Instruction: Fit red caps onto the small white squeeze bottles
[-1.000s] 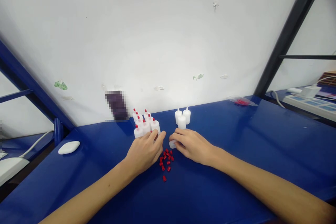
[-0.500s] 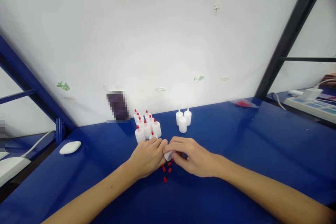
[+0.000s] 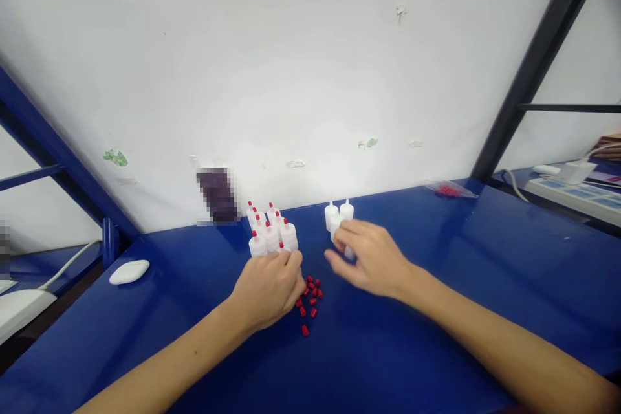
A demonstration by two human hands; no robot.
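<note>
My left hand (image 3: 269, 288) is closed beside the front of a group of white bottles with red caps (image 3: 270, 238); what its fingers hold, if anything, is hidden. To the right, my right hand (image 3: 369, 255) has a white bottle (image 3: 349, 252) partly behind its curled fingers, with the thumb apart; whether it grips the bottle is unclear. Just behind this hand are several white bottles with bare white tips (image 3: 331, 215). Loose red caps (image 3: 313, 301) lie on the blue table (image 3: 412, 362) between my two hands.
A white oval object (image 3: 129, 272) lies at the left. Toward the back right is a clear bag of red pieces (image 3: 449, 190). A dark pixelated patch (image 3: 218, 195) shows near the wall. Power strips stand beyond the frame bars on both sides.
My right hand has moved away from my left hand, back and right toward the bare-tipped bottles. The white item between the hands is no longer seen there, and more loose red caps show.
</note>
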